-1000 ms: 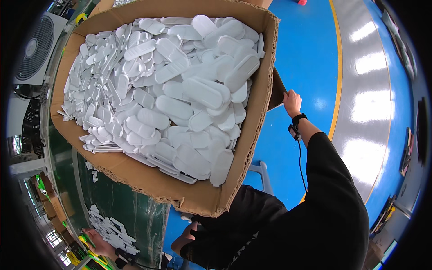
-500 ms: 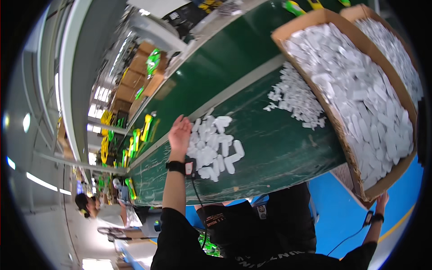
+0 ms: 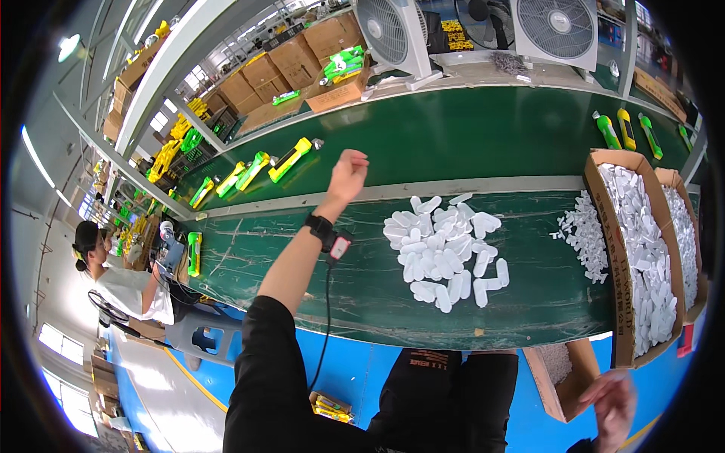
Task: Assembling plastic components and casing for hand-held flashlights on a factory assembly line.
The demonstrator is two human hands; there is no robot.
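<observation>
My left hand (image 3: 350,172) is raised over the far green conveyor belt (image 3: 468,136), its fingers loosely bent and nothing visible in them. To its left on the belt lie yellow-and-green hand tools (image 3: 290,160). A loose pile of flat white oval plastic pieces (image 3: 445,245) lies on the near green worktop (image 3: 355,291), right of my left forearm. My right hand (image 3: 612,404), blurred by motion, is below the worktop's right end with fingers apart. It is beside a small open carton (image 3: 555,400) and below a long cardboard box (image 3: 621,302) full of white pieces.
Smaller white parts (image 3: 585,238) are heaped left of the long box, with another filled box (image 3: 683,226) to its right. Two white fans (image 3: 555,26) and cartons (image 3: 294,60) stand behind the belt. A co-worker (image 3: 124,283) sits at the far left.
My view has swung round and levelled. My left hand has left the edge of the oval pieces and risen over the belt. My right hand has let go of the long box's lower corner.
</observation>
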